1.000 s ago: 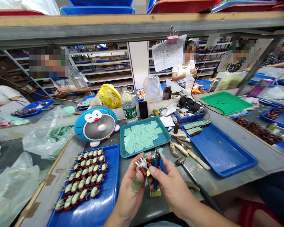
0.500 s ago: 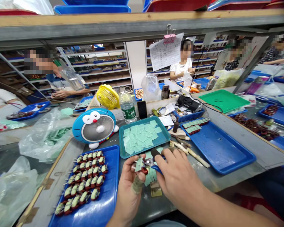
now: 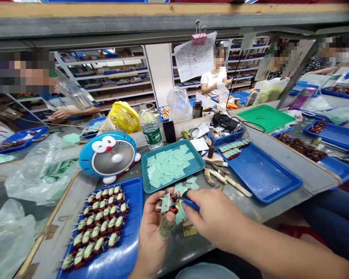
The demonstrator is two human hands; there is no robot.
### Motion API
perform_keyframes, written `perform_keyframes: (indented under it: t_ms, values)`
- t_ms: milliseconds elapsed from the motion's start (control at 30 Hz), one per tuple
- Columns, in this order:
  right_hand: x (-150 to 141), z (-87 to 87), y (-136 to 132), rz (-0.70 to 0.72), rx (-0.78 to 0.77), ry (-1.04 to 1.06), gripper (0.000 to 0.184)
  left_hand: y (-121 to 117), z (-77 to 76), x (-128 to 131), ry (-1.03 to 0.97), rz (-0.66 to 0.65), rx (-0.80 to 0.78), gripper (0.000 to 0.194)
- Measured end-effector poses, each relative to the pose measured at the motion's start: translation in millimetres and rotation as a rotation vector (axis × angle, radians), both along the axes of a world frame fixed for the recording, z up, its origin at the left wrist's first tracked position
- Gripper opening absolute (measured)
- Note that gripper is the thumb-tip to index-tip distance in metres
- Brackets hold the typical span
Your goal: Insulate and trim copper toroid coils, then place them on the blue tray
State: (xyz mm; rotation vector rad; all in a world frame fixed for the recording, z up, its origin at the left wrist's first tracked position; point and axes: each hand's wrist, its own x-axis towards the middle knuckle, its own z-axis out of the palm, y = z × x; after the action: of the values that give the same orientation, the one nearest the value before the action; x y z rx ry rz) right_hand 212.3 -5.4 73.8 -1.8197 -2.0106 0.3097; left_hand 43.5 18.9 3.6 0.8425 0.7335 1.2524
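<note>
My left hand [image 3: 154,232] pinches a small coil of reddish-brown wire [image 3: 173,209] with a pale green square sheet [image 3: 165,203] against its left side. Its thumb has a greenish wrap [image 3: 165,227]. Close on the right, my right hand [image 3: 215,217] grips blue-handled pliers [image 3: 191,204]; their jaws are mostly hidden beside the coil. Beyond the hands, a teal tray [image 3: 197,166] holds many loose green sheets [image 3: 168,166]. At left, a blue tray [image 3: 128,242] carries rows of coils with pale green tops [image 3: 100,226].
Another blue tray [image 3: 264,174] on the right has a few coils [image 3: 234,148] at its far end. Worn sticks [image 3: 238,186] lie between the trays. A blue cartoon-faced fan [image 3: 109,157], a water bottle [image 3: 150,130] and a phone [image 3: 170,132] stand behind. Co-workers sit beyond the partition.
The view has swung slightly, so most things sit further left. My right fingers, extended over the pliers before, are now curled round the handles. The coil stays in my left hand.
</note>
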Motion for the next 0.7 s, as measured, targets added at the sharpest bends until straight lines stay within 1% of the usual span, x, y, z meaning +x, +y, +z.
perform_keyframes:
  t_ms: [67,100,167,200,267,333,367,433,500,533,567,600,633,700]
  values:
    - [2.7,-0.3,0.4,-0.075,-0.046,0.198,0.027,-0.3,2.5,-1.5,-0.063,-0.062,-0.041,0.051]
    - [2.6,-2.2,0.2,-0.103,-0.042,0.286,0.030,-0.3,2.9,-2.2,-0.093,-0.089,-0.060,0.052]
    - [-0.7,-9.3,-0.7,-0.091,-0.059,0.521,0.026,0.2,2.2,-3.3,-0.136,-0.127,-0.092,0.054]
    - [-3.8,-14.1,-0.9,-0.061,-0.107,0.689,0.024,0.6,1.3,-3.8,-0.150,-0.138,-0.102,0.055]
    - [-12.2,-24.1,-0.3,-0.020,-0.266,1.086,0.026,1.8,-0.6,-5.3,-0.158,-0.165,-0.117,0.056]
    - [-21.1,-32.4,1.8,-0.041,-0.412,1.427,0.033,3.2,-1.9,-7.4,-0.159,-0.197,-0.125,0.057]
    - [-25.1,-35.5,3.1,-0.064,-0.456,1.547,0.036,4.0,-2.0,-8.6,-0.157,-0.209,-0.128,0.058]
    - [-31.1,-40.5,5.6,-0.096,-0.483,1.695,0.041,5.0,-1.6,-9.9,-0.152,-0.225,-0.131,0.060]
    - [-34.1,-45.5,7.4,-0.104,-0.450,1.728,0.041,4.5,-0.9,-8.1,-0.134,-0.226,-0.139,0.059]
    - [-34.6,-48.6,7.9,-0.113,-0.404,1.688,0.040,3.5,-0.6,-5.7,-0.121,-0.211,-0.143,0.057]
    - [-34.5,-52.2,8.0,-0.131,-0.328,1.599,0.037,1.9,-0.6,-2.3,-0.112,-0.187,-0.144,0.054]
    - [-34.0,-56.0,7.8,-0.155,-0.224,1.459,0.032,0.1,-0.7,1.8,-0.108,-0.153,-0.143,0.053]
    - [-32.9,-59.7,7.1,-0.161,-0.098,1.277,0.026,-1.7,-0.8,6.1,-0.110,-0.111,-0.142,0.052]
    - [-29.2,-65.0,4.4,-0.079,0.165,0.871,0.017,-3.8,-0.5,13.3,-0.129,-0.034,-0.167,0.046]
